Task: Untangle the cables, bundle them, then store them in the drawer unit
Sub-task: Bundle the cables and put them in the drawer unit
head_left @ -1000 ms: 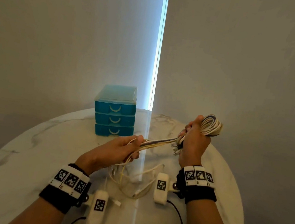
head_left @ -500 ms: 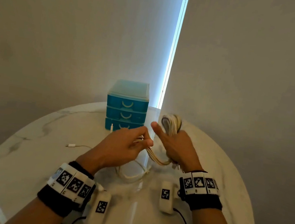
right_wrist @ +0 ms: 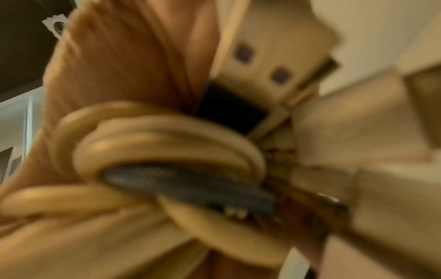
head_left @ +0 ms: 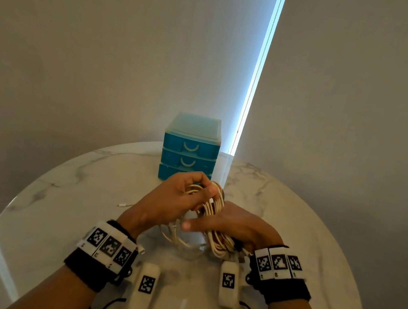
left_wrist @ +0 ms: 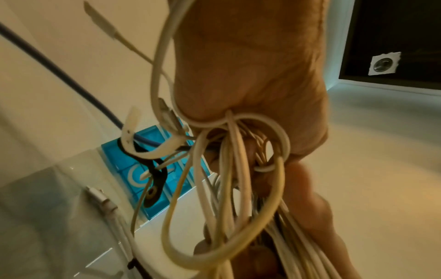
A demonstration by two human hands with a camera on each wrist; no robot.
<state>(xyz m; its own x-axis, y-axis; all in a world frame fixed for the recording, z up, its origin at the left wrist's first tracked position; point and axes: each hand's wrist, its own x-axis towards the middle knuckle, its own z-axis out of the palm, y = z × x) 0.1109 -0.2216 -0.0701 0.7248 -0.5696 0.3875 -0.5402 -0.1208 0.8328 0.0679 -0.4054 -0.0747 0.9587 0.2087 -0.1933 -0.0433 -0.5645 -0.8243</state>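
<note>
A bundle of white cables [head_left: 212,206] is held above the table between both hands. My left hand [head_left: 178,198] curls round its upper loops, just in front of the blue drawer unit [head_left: 190,148]. Lower and to the right, my right hand [head_left: 232,226] grips the bundle with the thumb lying across it. The left wrist view shows the white cable loops [left_wrist: 229,179] hanging from my fingers [left_wrist: 250,94], with a dark strap among them. In the blurred right wrist view, coiled cables [right_wrist: 167,143] and a dark cable lie against my palm. All three drawers look closed.
The round marble table [head_left: 60,199] carries the drawer unit at its far middle. A loose white connector end [head_left: 122,205] lies on the table left of my hands. Walls and a bright window slit stand behind the table.
My hands have come together and closer to me; the cable stretch between them is gone and the loose strands are gathered into the bundle. The view has tilted.
</note>
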